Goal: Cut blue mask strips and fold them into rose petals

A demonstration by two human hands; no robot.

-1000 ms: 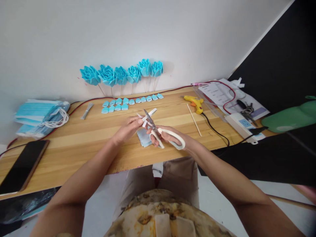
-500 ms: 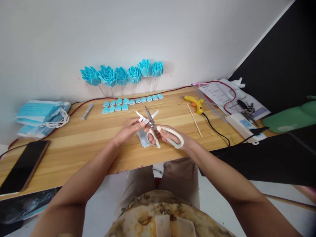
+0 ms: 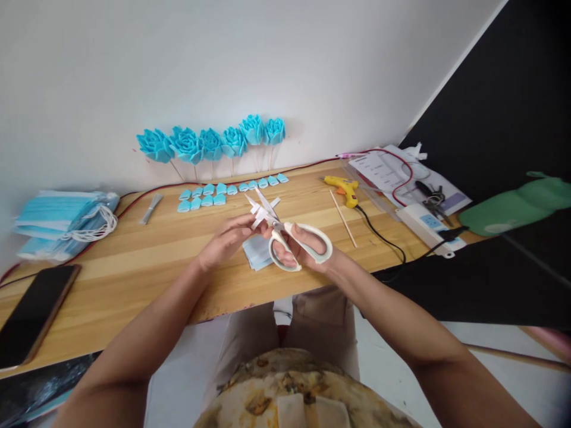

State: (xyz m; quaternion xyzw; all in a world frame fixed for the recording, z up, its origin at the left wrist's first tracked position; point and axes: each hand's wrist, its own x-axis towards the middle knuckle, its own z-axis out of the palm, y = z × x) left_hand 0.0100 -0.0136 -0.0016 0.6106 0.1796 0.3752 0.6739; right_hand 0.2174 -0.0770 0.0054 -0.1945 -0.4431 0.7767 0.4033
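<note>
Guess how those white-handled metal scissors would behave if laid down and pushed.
The scissors are probably stiff, since the blades look metallic; the spread handle loops may swing together; their width should likely prevent rolling.

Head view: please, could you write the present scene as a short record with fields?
Left hand: holds white strips
Right hand: holds cream-handled scissors
Below the hands: pale-blue sheets on the wooden table
Towards the wall: folded blue pieces in two rows; six blue flowers on thin stems
Right of hands: wooden stick, yellow glue gun
Left of hands: face masks, smartphone
</note>
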